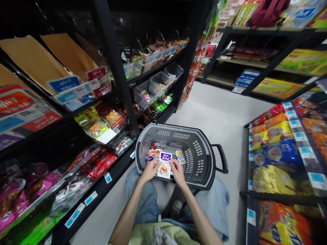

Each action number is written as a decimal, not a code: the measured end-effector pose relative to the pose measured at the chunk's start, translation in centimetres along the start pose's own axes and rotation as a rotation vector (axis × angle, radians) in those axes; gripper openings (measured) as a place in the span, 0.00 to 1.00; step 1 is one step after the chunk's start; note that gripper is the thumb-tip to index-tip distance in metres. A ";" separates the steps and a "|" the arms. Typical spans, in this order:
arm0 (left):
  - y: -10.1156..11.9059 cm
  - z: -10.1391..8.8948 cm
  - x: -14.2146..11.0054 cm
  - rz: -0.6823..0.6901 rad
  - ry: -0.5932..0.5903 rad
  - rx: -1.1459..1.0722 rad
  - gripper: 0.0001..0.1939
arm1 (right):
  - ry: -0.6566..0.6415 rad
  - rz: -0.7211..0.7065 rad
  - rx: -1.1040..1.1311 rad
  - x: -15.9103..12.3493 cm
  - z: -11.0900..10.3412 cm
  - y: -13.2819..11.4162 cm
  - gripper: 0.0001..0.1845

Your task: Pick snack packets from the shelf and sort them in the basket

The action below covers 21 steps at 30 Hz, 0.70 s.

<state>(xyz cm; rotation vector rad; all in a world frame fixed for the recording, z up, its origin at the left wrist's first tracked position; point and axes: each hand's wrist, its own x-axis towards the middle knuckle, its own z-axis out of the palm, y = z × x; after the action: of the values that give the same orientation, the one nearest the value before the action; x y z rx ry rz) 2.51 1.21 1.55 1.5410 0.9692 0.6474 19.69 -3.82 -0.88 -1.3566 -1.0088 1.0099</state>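
Observation:
A grey plastic shopping basket (196, 149) with a black handle stands on the floor in front of my knees. Inside lie several small snack packets. My left hand (150, 169) and my right hand (177, 170) reach over the near rim, and both pinch a small white packet with a purple label (165, 165) from its two sides. A second purple-labelled packet and orange ones lie just left of it, and a small yellow packet (179, 155) lies to the right.
Black shelving on the left (112, 68) holds clear bins and trays of bagged snacks with price tags. Another shelf on the right (281, 149) carries large chip bags. A pale floor aisle (219, 112) runs ahead between them to more shelves at the back.

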 end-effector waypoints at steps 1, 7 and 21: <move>0.0 0.0 0.0 -0.001 -0.001 -0.004 0.20 | -0.002 0.004 0.000 0.0 0.0 0.0 0.13; -0.1 0.0 0.1 -0.001 -0.008 -0.008 0.19 | 0.013 -0.010 -0.002 -0.1 0.1 0.0 0.14; 0.1 0.0 0.4 0.005 -0.012 0.009 0.17 | 0.000 0.010 0.041 0.1 0.1 -0.7 0.13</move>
<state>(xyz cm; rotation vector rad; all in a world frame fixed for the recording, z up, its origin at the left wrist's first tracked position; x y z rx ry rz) 2.78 1.53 1.57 1.5547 0.9604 0.6370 19.59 -3.68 -0.22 -1.3289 -0.9767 1.0325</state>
